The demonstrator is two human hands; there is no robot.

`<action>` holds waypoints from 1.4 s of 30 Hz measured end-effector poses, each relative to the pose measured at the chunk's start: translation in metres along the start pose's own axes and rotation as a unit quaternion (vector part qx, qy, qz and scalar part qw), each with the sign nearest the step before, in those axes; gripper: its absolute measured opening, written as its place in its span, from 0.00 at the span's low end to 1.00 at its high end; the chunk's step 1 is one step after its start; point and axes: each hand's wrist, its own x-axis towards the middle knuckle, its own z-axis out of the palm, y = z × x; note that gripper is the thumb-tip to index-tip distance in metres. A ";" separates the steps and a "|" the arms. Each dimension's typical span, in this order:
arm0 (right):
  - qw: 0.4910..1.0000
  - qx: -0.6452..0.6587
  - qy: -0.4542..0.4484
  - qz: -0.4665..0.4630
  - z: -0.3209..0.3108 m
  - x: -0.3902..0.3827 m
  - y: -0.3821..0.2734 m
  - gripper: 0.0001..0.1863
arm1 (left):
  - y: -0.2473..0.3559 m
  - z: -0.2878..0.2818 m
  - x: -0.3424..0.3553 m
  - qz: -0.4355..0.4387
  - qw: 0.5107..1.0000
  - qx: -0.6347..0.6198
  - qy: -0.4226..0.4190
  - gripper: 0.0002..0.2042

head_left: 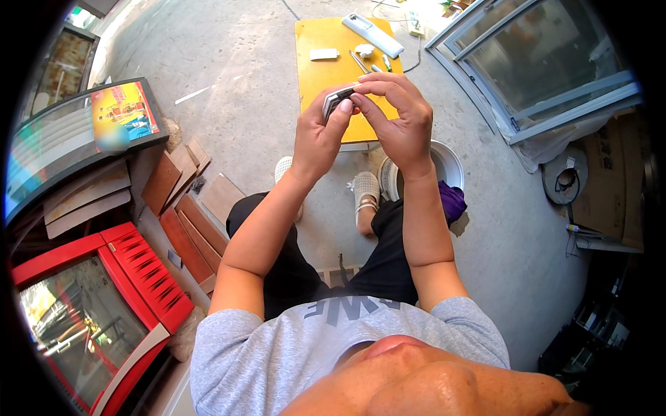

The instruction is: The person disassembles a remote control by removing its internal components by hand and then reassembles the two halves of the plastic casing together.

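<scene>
My left hand is closed round a small flat rectangular device, dark inside with a pale rim, tilted up over the table's near end. The thumb presses on its face. My right hand meets it from the other side, with thumb and forefinger pinched at its upper right edge. Whether a smaller part sits between those fingertips is hidden. Beyond my hands, the yellow table carries a long white casing, a small white block, a crumpled white wad, a green-handled screwdriver and a slim metal tool.
A white bucket with a purple cloth stands right of my feet. Wood boards and a red-framed cabinet lie left. Window frames lean at the right, near a cable reel. A power strip lies behind the table.
</scene>
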 end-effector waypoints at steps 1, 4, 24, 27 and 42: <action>1.000 -0.010 -0.008 0.007 -0.001 -0.002 0.001 0.07 | 0.002 0.001 -0.002 -0.046 0.998 -0.027 -0.010 0.15; 0.998 -0.034 -0.041 0.040 -0.006 -0.008 0.002 0.07 | 0.001 0.000 -0.008 -0.118 0.989 -0.077 -0.046 0.19; 0.950 0.054 -0.239 0.196 -0.062 -0.022 -0.117 0.08 | 0.097 -0.003 -0.116 -0.289 0.927 -0.219 -0.099 0.28; 0.953 0.053 -0.245 0.169 -0.064 -0.026 -0.137 0.09 | 0.109 -0.006 -0.136 -0.279 0.929 -0.221 -0.099 0.28; 0.940 0.037 -0.336 0.035 -0.057 -0.036 -0.209 0.08 | 0.152 -0.032 -0.211 -0.267 0.933 -0.234 -0.055 0.27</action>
